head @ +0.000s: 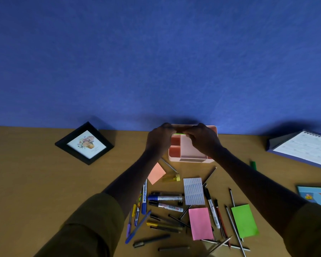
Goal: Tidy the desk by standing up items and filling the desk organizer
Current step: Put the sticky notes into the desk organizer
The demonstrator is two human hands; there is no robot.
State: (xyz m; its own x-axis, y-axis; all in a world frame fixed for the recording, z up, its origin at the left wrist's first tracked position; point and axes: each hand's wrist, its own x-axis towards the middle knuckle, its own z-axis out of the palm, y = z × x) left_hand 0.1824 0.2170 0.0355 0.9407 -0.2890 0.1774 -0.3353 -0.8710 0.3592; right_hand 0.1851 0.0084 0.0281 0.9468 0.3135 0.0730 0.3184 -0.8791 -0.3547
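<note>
A pink desk organizer [190, 157] with several compartments stands against the blue wall. Above its back part my left hand [158, 140] and my right hand [203, 139] meet, both pinching a thin green item [179, 134], of which only an edge shows. On the desk in front lie markers [165, 198], pens [137, 227], pencils [235, 229] and sticky-note pads: orange [156, 173], pink [200, 223], green [244, 220], white lined [193, 191].
A black picture frame [84, 143] lies flat at the back left. A desk calendar [302, 149] rests at the back right, with a green marker [253, 165] beside it. A blue booklet [317, 198] sits at the right edge.
</note>
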